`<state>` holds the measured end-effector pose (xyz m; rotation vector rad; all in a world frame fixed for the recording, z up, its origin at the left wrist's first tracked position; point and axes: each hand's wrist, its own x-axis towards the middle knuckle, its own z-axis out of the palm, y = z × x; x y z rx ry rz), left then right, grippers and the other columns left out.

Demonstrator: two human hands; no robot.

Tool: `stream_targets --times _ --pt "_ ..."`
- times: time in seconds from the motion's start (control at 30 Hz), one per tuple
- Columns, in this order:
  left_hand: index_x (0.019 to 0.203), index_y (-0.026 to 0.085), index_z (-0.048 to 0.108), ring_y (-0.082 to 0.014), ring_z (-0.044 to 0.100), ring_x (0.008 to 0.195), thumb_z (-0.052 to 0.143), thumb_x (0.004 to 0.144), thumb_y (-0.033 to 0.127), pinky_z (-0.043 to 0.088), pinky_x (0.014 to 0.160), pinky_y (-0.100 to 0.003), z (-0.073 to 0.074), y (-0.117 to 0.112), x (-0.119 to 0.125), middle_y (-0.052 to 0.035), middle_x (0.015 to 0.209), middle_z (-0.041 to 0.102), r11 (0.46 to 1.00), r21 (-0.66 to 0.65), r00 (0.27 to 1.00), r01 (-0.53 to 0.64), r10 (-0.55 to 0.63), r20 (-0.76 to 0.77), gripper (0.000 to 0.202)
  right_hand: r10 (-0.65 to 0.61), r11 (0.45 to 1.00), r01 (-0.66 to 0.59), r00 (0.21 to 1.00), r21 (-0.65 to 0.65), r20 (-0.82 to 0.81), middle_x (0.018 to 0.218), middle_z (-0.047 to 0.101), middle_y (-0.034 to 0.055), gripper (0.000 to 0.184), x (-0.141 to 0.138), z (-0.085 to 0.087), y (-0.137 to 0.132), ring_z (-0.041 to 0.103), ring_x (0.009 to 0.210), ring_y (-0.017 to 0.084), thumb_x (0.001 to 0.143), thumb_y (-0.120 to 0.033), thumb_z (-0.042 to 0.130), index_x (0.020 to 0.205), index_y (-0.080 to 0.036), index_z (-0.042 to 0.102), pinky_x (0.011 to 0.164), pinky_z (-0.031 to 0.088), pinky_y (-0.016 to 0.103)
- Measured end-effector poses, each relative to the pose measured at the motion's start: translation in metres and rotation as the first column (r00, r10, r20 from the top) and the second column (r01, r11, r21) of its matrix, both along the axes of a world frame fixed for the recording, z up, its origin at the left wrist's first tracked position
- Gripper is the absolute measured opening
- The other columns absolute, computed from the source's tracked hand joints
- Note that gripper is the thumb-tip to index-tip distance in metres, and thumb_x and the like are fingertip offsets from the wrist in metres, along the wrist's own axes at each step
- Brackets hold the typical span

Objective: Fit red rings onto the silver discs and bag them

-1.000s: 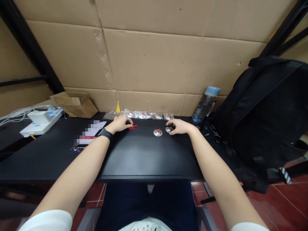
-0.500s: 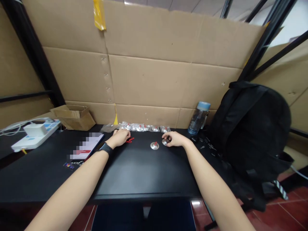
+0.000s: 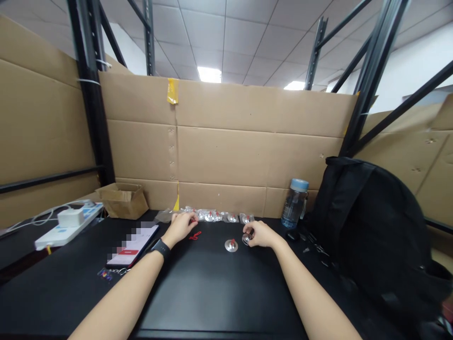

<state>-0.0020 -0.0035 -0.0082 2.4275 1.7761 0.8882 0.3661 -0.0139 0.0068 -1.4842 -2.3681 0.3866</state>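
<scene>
My left hand (image 3: pixel 182 225), a black watch on its wrist, lies on the black table (image 3: pixel 212 293) with fingers curled down next to a small red clip (image 3: pixel 195 235); it reaches toward a row of small clear bags (image 3: pixel 219 216) holding silver discs. My right hand (image 3: pixel 260 234) is closed over a small silver disc (image 3: pixel 247 238) on the table. A second silver disc with a red centre (image 3: pixel 231 245) sits loose just left of that hand.
A phone (image 3: pixel 133 245) and keys lie at the left, a white power strip (image 3: pixel 67 226) and a cardboard box (image 3: pixel 123 199) beyond. A water bottle (image 3: pixel 294 203) and a black backpack (image 3: pixel 375 236) stand at the right. Cardboard walls (image 3: pixel 226 151) enclose the table.
The view has tilted upward, now showing the ceiling and rack posts. Both hands stay at the same spots on the table, the right still over the disc.
</scene>
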Motion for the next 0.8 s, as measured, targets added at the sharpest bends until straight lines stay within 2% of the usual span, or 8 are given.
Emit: stream_targets --times 0.2,0.33,0.57,0.8 --pt "0.097 0.028 0.068 -0.024 0.068 0.103 0.059 0.093 0.027 0.036 0.094 -0.038 -0.001 -0.001 0.001 -0.0007 0.103 0.077 0.999 0.051 0.998 -0.003 0.0 0.06 0.01 0.012 0.999 -0.008 0.996 0.046 -0.088 0.093 0.073 0.0002 0.038 -0.001 -0.001 -0.001 0.064 0.074 0.015 0.056 -0.019 0.077 0.094 -0.022 0.074 0.067 0.045 0.022" --pt "0.107 0.029 0.069 -0.0254 0.069 0.106 0.062 0.093 0.03 0.036 0.094 -0.039 0.002 -0.003 0.003 -0.0015 0.104 0.078 0.999 0.046 0.996 -0.003 -0.001 0.093 0.015 0.017 0.997 -0.008 0.993 0.076 -0.117 0.094 0.071 0.0001 0.038 -0.003 0.0 -0.002 0.062 0.072 0.014 0.056 -0.017 0.075 0.094 -0.022 0.073 0.065 0.043 0.022" --pt "0.096 0.03 0.076 -0.028 0.066 0.109 0.06 0.095 0.034 0.035 0.096 -0.043 0.01 -0.006 0.007 -0.0027 0.107 0.077 0.998 0.037 0.995 -0.048 0.045 0.09 0.016 0.0 0.992 0.017 0.991 0.127 -0.133 0.096 0.068 0.0018 0.037 -0.007 0.006 -0.005 0.064 0.078 0.018 0.06 -0.02 0.074 0.096 -0.024 0.076 0.069 0.046 0.025" --pt "0.093 0.032 0.076 -0.0287 0.057 0.118 0.061 0.095 0.038 0.034 0.099 -0.046 0.012 -0.012 0.016 -0.0034 0.117 0.071 0.996 0.088 0.995 -0.009 -0.001 0.104 0.017 0.012 0.992 0.004 0.992 0.124 -0.127 0.097 0.068 0.0032 0.035 -0.009 0.007 -0.006 0.065 0.078 0.019 0.058 -0.018 0.075 0.093 -0.023 0.076 0.072 0.049 0.026"
